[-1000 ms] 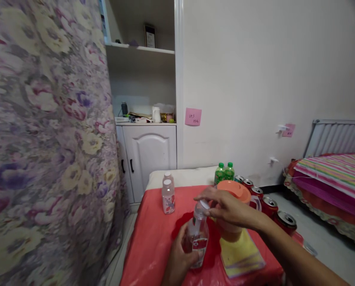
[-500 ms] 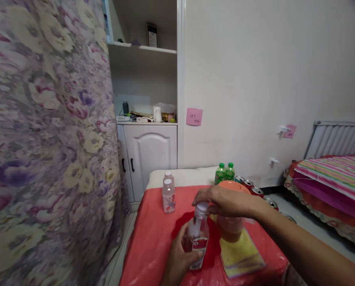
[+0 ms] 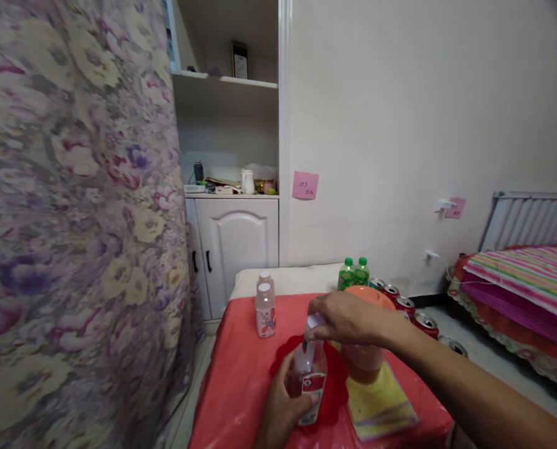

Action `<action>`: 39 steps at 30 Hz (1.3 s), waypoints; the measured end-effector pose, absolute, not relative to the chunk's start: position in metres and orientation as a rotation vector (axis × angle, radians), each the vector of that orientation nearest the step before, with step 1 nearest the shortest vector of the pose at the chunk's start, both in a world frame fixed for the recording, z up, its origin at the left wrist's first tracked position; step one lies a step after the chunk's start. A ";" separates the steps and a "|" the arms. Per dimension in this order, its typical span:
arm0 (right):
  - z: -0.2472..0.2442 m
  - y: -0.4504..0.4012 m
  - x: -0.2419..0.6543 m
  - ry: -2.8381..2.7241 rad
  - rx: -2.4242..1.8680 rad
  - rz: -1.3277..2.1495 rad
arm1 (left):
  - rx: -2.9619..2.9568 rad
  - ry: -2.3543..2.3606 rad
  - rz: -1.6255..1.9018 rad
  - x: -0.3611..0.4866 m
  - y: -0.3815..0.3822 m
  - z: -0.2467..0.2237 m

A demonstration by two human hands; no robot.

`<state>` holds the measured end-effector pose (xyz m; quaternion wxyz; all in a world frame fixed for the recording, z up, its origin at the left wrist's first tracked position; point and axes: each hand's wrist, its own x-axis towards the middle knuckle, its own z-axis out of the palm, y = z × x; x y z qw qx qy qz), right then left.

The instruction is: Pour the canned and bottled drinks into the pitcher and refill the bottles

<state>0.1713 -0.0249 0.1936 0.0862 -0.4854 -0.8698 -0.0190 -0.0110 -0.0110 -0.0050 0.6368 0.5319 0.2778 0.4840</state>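
Two white-capped bottles (image 3: 266, 316) stand at 11 o'clock from the clear bottle (image 3: 314, 383), which the left hand (image 3: 285, 399) grips round its body over the red plate (image 3: 337, 377); the right hand (image 3: 346, 318) has its fingers closed about the white cap (image 3: 314, 322). Green-capped bottles (image 3: 353, 275) stand at 1 o'clock, the orange-lidded jug (image 3: 365, 360) at 2, the yellow cloth (image 3: 381, 405) nearer 4, and cans (image 3: 425, 325) farther out at 2.

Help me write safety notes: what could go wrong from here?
The bottle might slip or twist: only the left hand grips its body, with the right hand at its cap.

The right forearm crosses in front of the jug and the cans, so a jerk might knock one over.
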 end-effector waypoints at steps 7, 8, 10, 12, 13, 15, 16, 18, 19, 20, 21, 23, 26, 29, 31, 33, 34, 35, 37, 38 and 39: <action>0.205 -0.026 0.185 -2.578 -1.152 0.104 | 1.190 0.578 1.058 -0.011 -0.015 0.002; 0.210 -0.027 0.187 -2.563 -1.132 0.122 | 1.189 0.584 1.057 -0.010 -0.015 0.002; 0.218 -0.029 0.192 -2.548 -1.105 0.167 | 1.184 0.602 1.074 -0.009 -0.014 0.002; 0.221 -0.029 0.195 -2.564 -1.099 0.217 | 1.182 0.602 1.089 -0.009 -0.013 0.001; 0.220 -0.028 0.196 -2.582 -1.098 0.244 | 1.187 0.589 1.086 -0.009 -0.013 0.000; 0.215 -0.027 0.196 -2.619 -1.099 0.301 | 1.202 0.561 1.067 -0.009 -0.011 -0.003; 0.212 -0.026 0.195 -2.635 -1.094 0.327 | 1.204 0.554 1.064 -0.009 -0.011 -0.005; 0.207 -0.024 0.193 -2.662 -1.077 0.365 | 1.195 0.554 1.076 -0.009 -0.010 -0.008; 0.206 -0.023 0.192 -2.675 -1.068 0.376 | 1.188 0.560 1.085 -0.009 -0.009 -0.010; 0.205 -0.023 0.190 -2.688 -1.056 0.383 | 1.182 0.564 1.093 -0.009 -0.009 -0.011; 0.206 -0.023 0.189 -2.702 -1.046 0.383 | 1.181 0.562 1.094 -0.010 -0.008 -0.012; 0.208 -0.023 0.187 -2.733 -1.040 0.372 | 1.189 0.557 1.075 -0.010 -0.007 -0.013; 0.212 -0.023 0.184 -2.781 -1.054 0.341 | 1.204 0.552 1.043 -0.010 -0.007 -0.012; 0.214 -0.023 0.182 -2.801 -1.066 0.331 | 1.191 0.556 1.069 -0.009 -0.009 -0.008; 0.216 -0.022 0.181 -2.807 -1.084 0.329 | 1.186 0.571 1.096 -0.009 -0.011 -0.006; 0.217 -0.022 0.180 -2.824 -1.118 0.312 | 1.188 0.591 1.110 -0.009 -0.012 -0.005; 0.218 -0.021 0.179 -2.837 -1.139 0.297 | 1.186 0.603 1.116 -0.009 -0.012 -0.004; 0.218 -0.021 0.178 -2.849 -1.159 0.280 | 1.179 0.613 1.122 -0.009 -0.012 -0.004; 0.220 -0.021 0.176 -2.863 -1.189 0.247 | 1.163 0.629 1.130 -0.009 -0.012 -0.003; 0.221 -0.021 0.175 -2.869 -1.198 0.237 | 1.160 0.635 1.131 -0.009 -0.012 -0.003; 0.221 -0.021 0.175 -2.873 -1.203 0.232 | 1.160 0.640 1.134 -0.009 -0.012 -0.002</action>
